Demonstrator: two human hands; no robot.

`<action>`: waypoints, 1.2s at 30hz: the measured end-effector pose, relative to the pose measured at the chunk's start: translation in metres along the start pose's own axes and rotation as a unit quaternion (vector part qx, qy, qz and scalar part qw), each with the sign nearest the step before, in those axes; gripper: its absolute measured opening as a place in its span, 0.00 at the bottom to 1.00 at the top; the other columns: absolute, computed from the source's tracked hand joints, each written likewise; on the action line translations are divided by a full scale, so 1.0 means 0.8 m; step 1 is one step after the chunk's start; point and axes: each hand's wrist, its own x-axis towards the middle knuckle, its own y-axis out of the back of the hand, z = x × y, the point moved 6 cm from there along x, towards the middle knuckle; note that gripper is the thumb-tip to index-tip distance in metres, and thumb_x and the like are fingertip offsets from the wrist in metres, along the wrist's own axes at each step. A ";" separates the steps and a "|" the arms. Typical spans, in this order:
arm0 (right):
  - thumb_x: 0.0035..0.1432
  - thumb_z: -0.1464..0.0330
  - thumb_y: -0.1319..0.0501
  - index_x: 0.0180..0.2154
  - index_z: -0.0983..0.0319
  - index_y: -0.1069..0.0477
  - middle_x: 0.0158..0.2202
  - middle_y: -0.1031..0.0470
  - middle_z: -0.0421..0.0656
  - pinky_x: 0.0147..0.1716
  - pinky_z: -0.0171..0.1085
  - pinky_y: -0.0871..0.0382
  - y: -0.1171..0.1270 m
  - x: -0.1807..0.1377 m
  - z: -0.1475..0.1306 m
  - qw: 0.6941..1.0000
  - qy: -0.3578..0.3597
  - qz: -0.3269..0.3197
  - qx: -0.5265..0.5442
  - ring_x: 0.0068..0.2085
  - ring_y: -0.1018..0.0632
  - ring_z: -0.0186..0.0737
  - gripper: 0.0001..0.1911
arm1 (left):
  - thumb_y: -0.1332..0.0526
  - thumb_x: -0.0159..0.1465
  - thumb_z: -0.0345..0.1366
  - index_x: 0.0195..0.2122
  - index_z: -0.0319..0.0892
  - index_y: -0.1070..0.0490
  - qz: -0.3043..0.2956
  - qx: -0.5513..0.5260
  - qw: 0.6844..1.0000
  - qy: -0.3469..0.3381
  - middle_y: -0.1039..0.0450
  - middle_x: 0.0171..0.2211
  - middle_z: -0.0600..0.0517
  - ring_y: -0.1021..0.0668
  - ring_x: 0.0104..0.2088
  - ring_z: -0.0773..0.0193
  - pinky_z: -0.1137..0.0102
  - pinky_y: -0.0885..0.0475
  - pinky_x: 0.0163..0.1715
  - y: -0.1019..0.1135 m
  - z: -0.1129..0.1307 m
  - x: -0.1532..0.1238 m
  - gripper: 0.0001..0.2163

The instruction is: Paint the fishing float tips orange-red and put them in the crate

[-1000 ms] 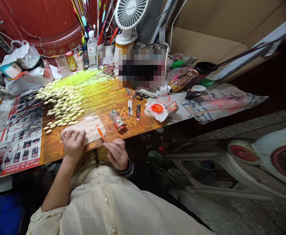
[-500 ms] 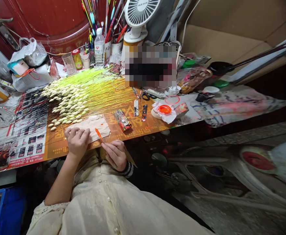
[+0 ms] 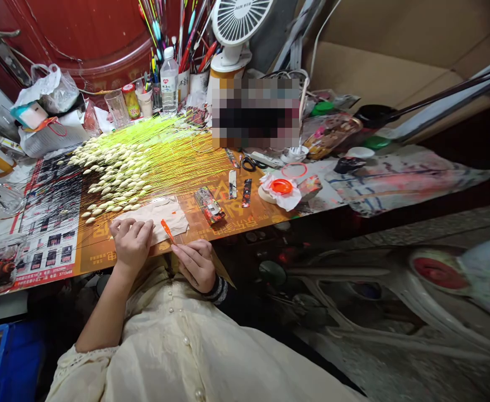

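Head cam view: the right hand (image 3: 195,266) has its fingers pinched narrow on a small orange piece (image 3: 167,230), which sticks out past the fingertips over a creased beige paper sheet (image 3: 156,216). The left hand (image 3: 131,244) rests on that sheet's edge, fingers slightly spread, holding nothing I can see. Just past the left fingers lies a big fan of white bulbs on thin yellow-green stems (image 3: 114,173).

Way beyond the fingertips, pen cups (image 3: 188,84) are crammed with brushes and sticks, beside a plastic water bottle (image 3: 169,84). Right of the right fingers, a small orange cup (image 3: 281,187) sits on crumpled tissue. The table's near edge runs right under both wrists, with a bit of open printed mat (image 3: 186,237) between the fingers and a printed packet (image 3: 209,205).
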 end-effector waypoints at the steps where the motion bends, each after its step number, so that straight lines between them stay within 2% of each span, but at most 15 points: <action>1: 0.62 0.75 0.43 0.64 0.56 0.40 0.47 0.22 0.43 0.50 0.46 0.36 0.000 0.000 0.000 1.000 0.000 -0.002 -0.001 0.45 0.29 0.40 0.30 | 0.39 0.66 0.36 0.44 0.49 0.25 -0.001 -0.001 1.000 0.000 0.20 0.33 0.51 0.25 0.40 0.57 0.56 0.44 0.47 0.000 0.000 0.000 0.07; 13: 0.61 0.75 0.44 0.64 0.57 0.40 0.47 0.23 0.45 0.50 0.48 0.33 0.000 -0.007 0.005 1.000 0.000 0.011 0.021 0.45 0.29 0.41 0.30 | 0.40 0.66 0.36 0.43 0.49 0.25 -0.004 0.001 1.000 -0.002 0.21 0.33 0.51 0.26 0.40 0.57 0.56 0.45 0.47 0.001 0.000 0.001 0.07; 20: 0.60 0.76 0.44 0.63 0.58 0.38 0.44 0.23 0.44 0.49 0.49 0.33 0.003 -0.003 -0.001 0.999 0.028 0.025 0.038 0.43 0.29 0.42 0.29 | 0.40 0.66 0.36 0.42 0.48 0.25 -0.003 0.017 1.000 0.011 0.21 0.32 0.51 0.27 0.39 0.58 0.56 0.45 0.47 0.014 -0.007 -0.004 0.06; 26: 0.59 0.77 0.43 0.63 0.59 0.39 0.45 0.22 0.45 0.48 0.48 0.33 -0.005 0.003 -0.012 0.998 0.042 0.015 0.048 0.43 0.29 0.41 0.31 | 0.40 0.66 0.36 0.43 0.46 0.25 -0.010 -0.006 1.000 0.017 0.22 0.33 0.50 0.29 0.39 0.58 0.58 0.42 0.48 0.022 -0.018 -0.012 0.07; 36: 0.61 0.75 0.43 0.64 0.57 0.40 0.45 0.22 0.43 0.49 0.46 0.35 -0.014 0.000 -0.016 0.999 0.029 -0.006 0.014 0.43 0.29 0.41 0.30 | 0.39 0.66 0.35 0.43 0.44 0.25 -0.006 0.006 1.000 0.008 0.22 0.32 0.51 0.27 0.36 0.61 0.59 0.41 0.46 0.023 -0.017 -0.015 0.06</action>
